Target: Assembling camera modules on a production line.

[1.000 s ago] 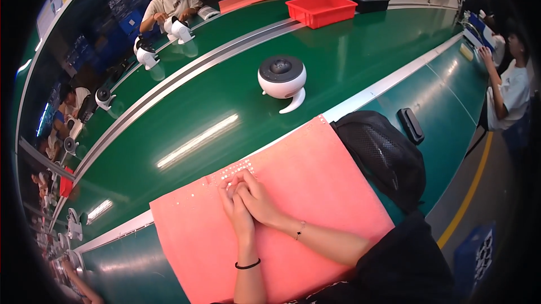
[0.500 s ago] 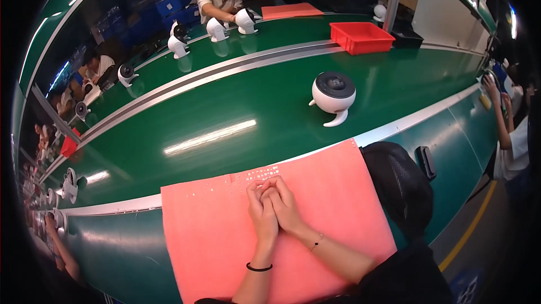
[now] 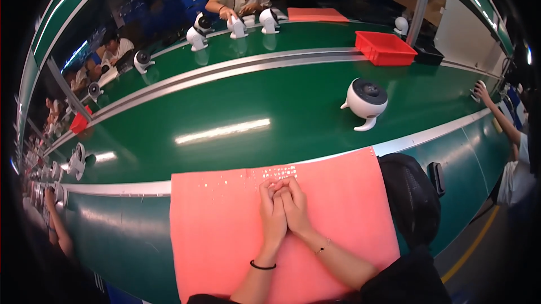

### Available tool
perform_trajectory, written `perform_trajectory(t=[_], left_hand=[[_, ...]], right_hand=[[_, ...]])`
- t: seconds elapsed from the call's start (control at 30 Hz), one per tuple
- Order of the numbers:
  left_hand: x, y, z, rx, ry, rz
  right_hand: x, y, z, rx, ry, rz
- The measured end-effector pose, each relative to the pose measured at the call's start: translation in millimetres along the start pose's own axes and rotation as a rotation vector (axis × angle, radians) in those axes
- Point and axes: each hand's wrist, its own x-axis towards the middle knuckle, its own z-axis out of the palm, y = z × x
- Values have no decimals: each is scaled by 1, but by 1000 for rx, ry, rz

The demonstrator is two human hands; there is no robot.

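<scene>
Left hand point(image 3: 273, 209) and right hand point(image 3: 295, 205) pressed together, fingers curled shut, empty, on pink mat point(image 3: 225, 231) near table's point(image 3: 129, 236) front edge.

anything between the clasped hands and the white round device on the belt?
In the head view: small screws at the pink mat's far edge, a metal rail, then bare green belt up to the white device. Left hand and right hand rest clasped together.

Two clasped hands, left hand point(image 3: 272, 214) and right hand point(image 3: 295, 205), rest on one pink mat point(image 3: 225, 231); one white round device point(image 3: 365, 101) and one red bin point(image 3: 385, 49) sit on the green table point(image 3: 236, 107).
</scene>
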Motion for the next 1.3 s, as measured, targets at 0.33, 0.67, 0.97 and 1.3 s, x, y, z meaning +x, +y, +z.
perform_trajectory(t=[0.33,0.67,0.97,1.3], left_hand=[[2,1,-32,193,-197,79],[-43,11,-64,161,-305,45],[-40,8,-71,102,-305,60],[-45,8,-75,54,-327,25]], right_hand=[[-7,-8,6,-43,-64,15],[-44,-21,-5,-37,-452,149],[-43,-13,-2,-36,-479,97],[-51,-19,1,-173,-513,30]])
